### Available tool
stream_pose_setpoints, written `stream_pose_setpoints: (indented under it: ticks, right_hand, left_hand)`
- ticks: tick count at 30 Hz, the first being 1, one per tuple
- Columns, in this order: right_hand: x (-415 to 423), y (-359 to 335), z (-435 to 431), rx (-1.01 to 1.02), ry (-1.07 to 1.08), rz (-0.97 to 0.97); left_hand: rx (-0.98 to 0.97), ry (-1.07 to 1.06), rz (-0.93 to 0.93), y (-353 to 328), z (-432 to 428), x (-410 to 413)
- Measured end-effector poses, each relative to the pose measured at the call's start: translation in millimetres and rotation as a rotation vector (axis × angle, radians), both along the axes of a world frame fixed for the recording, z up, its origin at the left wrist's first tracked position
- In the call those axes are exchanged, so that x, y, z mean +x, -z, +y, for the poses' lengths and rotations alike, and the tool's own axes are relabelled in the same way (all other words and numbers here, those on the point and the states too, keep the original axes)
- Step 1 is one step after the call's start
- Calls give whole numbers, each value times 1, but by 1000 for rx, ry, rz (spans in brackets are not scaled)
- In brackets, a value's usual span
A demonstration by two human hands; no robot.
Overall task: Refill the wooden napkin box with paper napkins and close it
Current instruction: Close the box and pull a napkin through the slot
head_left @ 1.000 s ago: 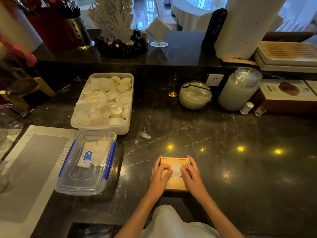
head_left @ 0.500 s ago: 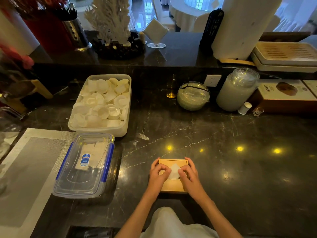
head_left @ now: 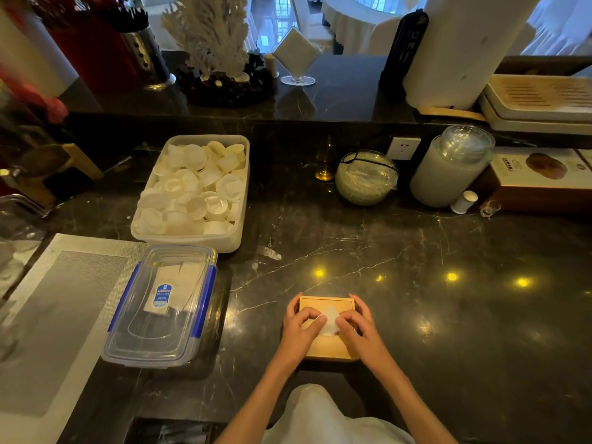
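Observation:
A light wooden napkin box (head_left: 326, 304) lies flat on the dark marble counter near the front edge, its lid on. A white paper napkin (head_left: 329, 320) pokes up from the middle of the lid. My left hand (head_left: 301, 328) rests on the box's left half with thumb and fingers pinching the napkin's left corner. My right hand (head_left: 360, 326) covers the right half and pinches the napkin's right side. The box's near part is partly hidden by both hands.
A clear lidded container with blue clips (head_left: 161, 307) sits to the left on a grey mat (head_left: 48, 315). Behind it stands a white tub of small white cups (head_left: 195, 190). A glass bowl (head_left: 365, 177), a jar (head_left: 448, 168) and a carton (head_left: 538, 177) line the back.
Both hands stay on the box, fingers shifting slightly on the napkin tip. The camera has drifted a little; the box has not moved.

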State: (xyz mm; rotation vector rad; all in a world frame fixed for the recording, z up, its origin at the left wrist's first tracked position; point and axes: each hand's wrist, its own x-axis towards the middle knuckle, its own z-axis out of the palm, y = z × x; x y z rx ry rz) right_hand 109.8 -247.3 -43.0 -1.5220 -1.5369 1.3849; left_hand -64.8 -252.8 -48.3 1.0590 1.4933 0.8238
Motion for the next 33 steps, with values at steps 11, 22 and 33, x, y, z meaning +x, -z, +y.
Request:
stream_pose_setpoints:
  ticks: [11,22,33]
  right_hand:
    - [5,-4,10,-12,-131,-187]
    - [0,-32,3,-237,208,231]
    - [-8,-13,-22,-502,272,349]
  left_hand:
    - [-56,49,6,-7,6,-5]
    - [-45,-37,-206,-25,-4,-16]
    - [-206,-68,-317,-11,-23,1]
